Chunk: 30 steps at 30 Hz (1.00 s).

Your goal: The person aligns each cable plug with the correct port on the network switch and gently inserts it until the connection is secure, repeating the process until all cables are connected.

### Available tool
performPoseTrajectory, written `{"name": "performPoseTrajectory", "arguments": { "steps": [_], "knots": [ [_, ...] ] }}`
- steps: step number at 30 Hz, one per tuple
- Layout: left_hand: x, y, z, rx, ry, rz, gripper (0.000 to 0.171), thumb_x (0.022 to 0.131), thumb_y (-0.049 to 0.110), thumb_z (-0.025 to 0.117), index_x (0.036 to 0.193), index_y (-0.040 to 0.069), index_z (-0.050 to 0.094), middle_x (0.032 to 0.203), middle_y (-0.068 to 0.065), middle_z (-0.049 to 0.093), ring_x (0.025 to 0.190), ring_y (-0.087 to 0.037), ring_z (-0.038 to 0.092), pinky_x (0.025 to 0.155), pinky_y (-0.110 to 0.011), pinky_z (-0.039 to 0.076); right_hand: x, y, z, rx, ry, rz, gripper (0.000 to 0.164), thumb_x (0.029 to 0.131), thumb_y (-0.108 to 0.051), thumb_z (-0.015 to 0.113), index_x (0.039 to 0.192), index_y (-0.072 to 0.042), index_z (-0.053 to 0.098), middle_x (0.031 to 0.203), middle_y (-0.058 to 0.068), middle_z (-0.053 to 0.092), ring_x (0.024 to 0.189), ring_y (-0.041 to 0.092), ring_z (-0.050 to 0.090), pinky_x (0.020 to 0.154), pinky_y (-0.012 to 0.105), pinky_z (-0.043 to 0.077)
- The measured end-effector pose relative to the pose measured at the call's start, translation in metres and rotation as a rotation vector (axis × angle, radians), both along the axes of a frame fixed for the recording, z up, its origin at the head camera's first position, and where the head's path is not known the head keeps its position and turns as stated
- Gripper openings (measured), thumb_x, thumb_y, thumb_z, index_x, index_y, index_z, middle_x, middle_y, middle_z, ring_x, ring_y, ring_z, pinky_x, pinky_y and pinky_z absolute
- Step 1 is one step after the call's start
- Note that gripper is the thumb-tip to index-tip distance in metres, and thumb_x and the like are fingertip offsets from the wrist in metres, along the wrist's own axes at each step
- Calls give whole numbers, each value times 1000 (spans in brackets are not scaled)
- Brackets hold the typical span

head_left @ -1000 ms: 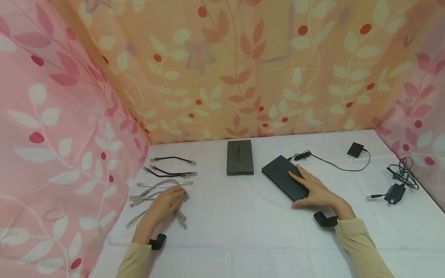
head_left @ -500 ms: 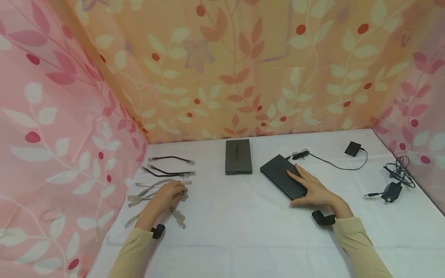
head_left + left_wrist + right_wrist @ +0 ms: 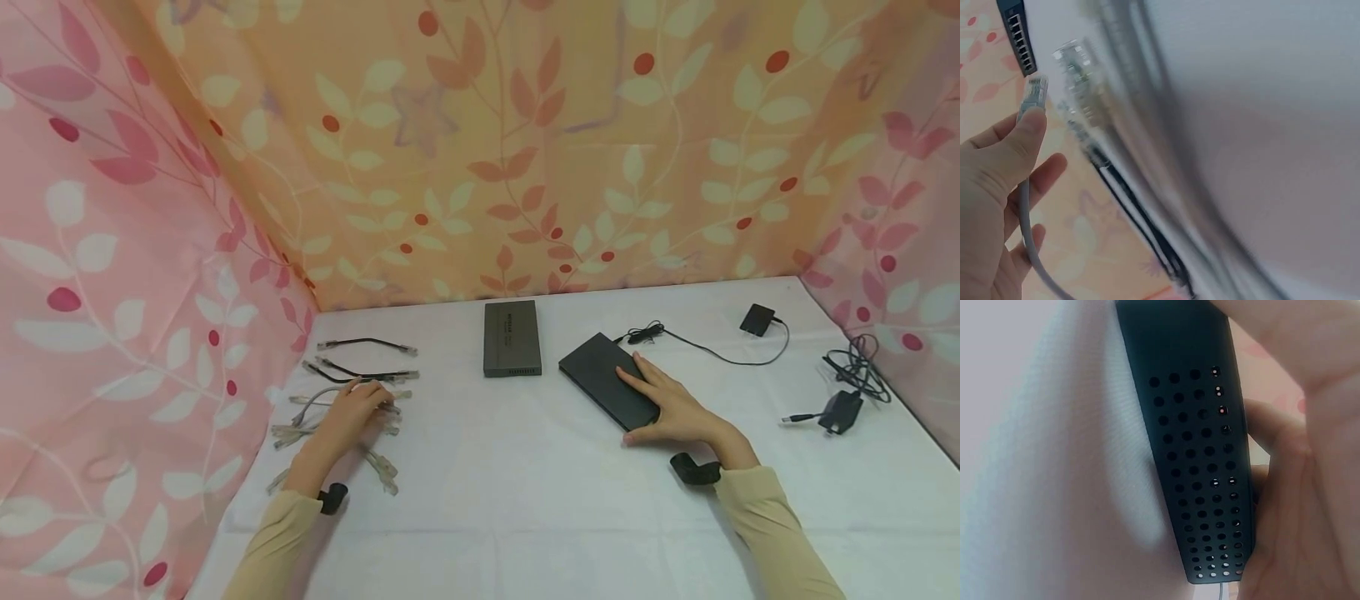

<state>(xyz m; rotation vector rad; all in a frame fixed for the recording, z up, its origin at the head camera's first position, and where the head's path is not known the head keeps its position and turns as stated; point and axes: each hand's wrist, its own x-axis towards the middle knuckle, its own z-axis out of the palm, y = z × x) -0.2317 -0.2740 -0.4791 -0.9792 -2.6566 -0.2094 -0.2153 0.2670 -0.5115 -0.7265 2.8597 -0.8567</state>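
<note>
My left hand (image 3: pixel 347 423) pinches a grey ethernet cable (image 3: pixel 1025 215) just behind its clear plug (image 3: pixel 1035 94), between thumb and fingertips. In the left wrist view the cable's rest runs down past the palm. Under and around this hand lie several pale ethernet cables (image 3: pixel 381 468), partly hidden by it. On the right, my right hand (image 3: pixel 677 412) grips the near end of a black network switch (image 3: pixel 603 375), thumb at its front corner and fingers over its top. Rows of round vent holes show on the switch's side in the right wrist view.
A grey network switch (image 3: pixel 512 339) lies at the back middle. Short black ethernet cables (image 3: pixel 367 341) are at the back left. A thin cord leads from the black switch toward a small power adapter (image 3: pixel 757 319); a second adapter (image 3: pixel 841 412) with coiled cord lies far right.
My left hand has lifted the grey cable's plug end and moved slightly back and left over the cables. My right hand stays on the black switch; the head view shifts slightly.
</note>
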Motion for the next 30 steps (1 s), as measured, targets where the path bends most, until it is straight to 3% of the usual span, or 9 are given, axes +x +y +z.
{"name": "performPoseTrajectory", "arguments": {
  "steps": [4, 8, 13, 17, 22, 27, 30],
  "knots": [
    [2, 2, 10, -10, 74, 6, 20, 75, 6, 74, 91, 13, 64, 86, 1, 55, 80, -18, 58, 78, -43, 46, 0, 1, 1, 5, -2, -1, 110, 59, -58, 79, 147, -16, 28, 154, 20, 3, 138, 45, 8, 99, 68, 16],
    [3, 6, 19, 9, 141, -17, 20, 76, 7, 74, 92, 12, 64, 85, 1, 54, 68, -15, 55, 62, -36, 44, 0, 2, 3, 4, -8, -8, 110, 59, -58, 79, 147, -16, 28, 154, 20, 2, 138, 45, 7, 99, 68, 15],
    [6, 17, 31, 35, 211, -52, 27, 73, 8, 75, 97, 10, 62, 82, 0, 54, 53, -16, 49, 50, -32, 43, 0, 2, 4, 5, -6, -6, 110, 59, -57, 79, 147, -16, 28, 154, 20, 2, 138, 45, 7, 99, 68, 14],
    [12, 31, 40, 34, 215, -39, 31, 74, 9, 74, 101, 10, 59, 84, 0, 60, 52, -20, 52, 50, -33, 45, 0, 3, 2, 10, 7, -2, 110, 59, -57, 79, 147, -16, 28, 154, 20, 3, 138, 45, 8, 99, 68, 16],
    [18, 48, 45, 69, 208, -11, 27, 78, 11, 72, 102, 9, 60, 88, -2, 66, 65, -23, 62, 60, -36, 50, -1, 2, -1, 10, 13, 5, 110, 59, -58, 79, 147, -17, 27, 154, 20, 3, 138, 44, 9, 99, 68, 17],
    [22, 70, 50, 135, 221, -43, 21, 81, 8, 70, 99, 5, 61, 87, -5, 68, 75, -21, 65, 65, -36, 52, -1, 1, -1, -1, -7, 9, 111, 58, -58, 79, 147, -17, 27, 154, 19, 2, 139, 44, 7, 99, 68, 16],
    [24, 86, 51, 180, 208, -51, 19, 81, 7, 70, 98, 5, 61, 84, -5, 67, 73, -20, 65, 65, -34, 52, 0, 1, 0, -6, -19, 8, 111, 58, -57, 80, 147, -17, 27, 154, 19, 1, 139, 44, 6, 99, 68, 15]
  ]
}}
